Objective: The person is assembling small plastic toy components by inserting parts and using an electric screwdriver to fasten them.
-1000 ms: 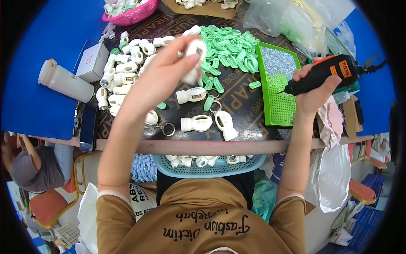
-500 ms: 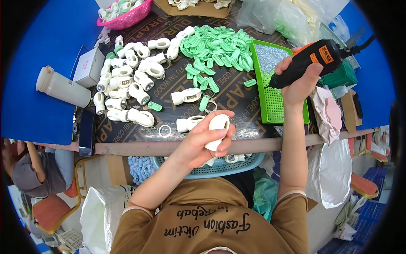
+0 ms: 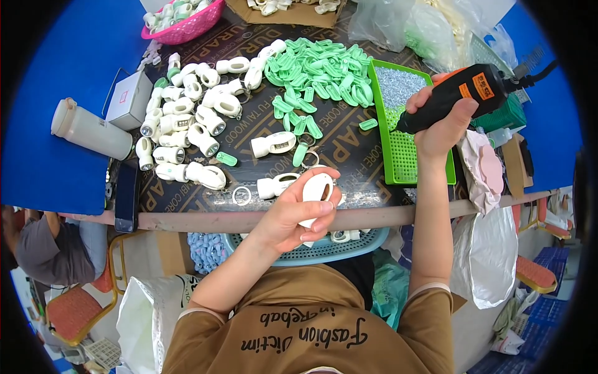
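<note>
My left hand (image 3: 298, 209) is closed round a small white keychain flashlight (image 3: 316, 192), held over the table's front edge with its oval opening showing. A black electric screwdriver (image 3: 458, 100) is gripped in my right hand (image 3: 439, 121). Its tip is at the bright green tray (image 3: 387, 149), over the perforated part in front of the heaped small silver screws (image 3: 402, 86). Two more white flashlights lie beyond my left hand, one of them (image 3: 274, 143) whole in view. Close by are a loose green plastic cover (image 3: 300, 154) and a metal key ring (image 3: 242, 196).
Many white flashlights (image 3: 202, 138) crowd the table's left, beside a pile of green covers (image 3: 321, 68). A white bottle (image 3: 93, 129) and white box (image 3: 129, 100) stand farther left. At the back are a pink basket (image 3: 199, 28) and a cardboard box (image 3: 286, 17). A blue basket (image 3: 349, 249) sits below the edge.
My left hand has shifted slightly left and toward me, turning the flashlight a little. My right hand and the screwdriver have barely moved, with the tip still at the tray.
</note>
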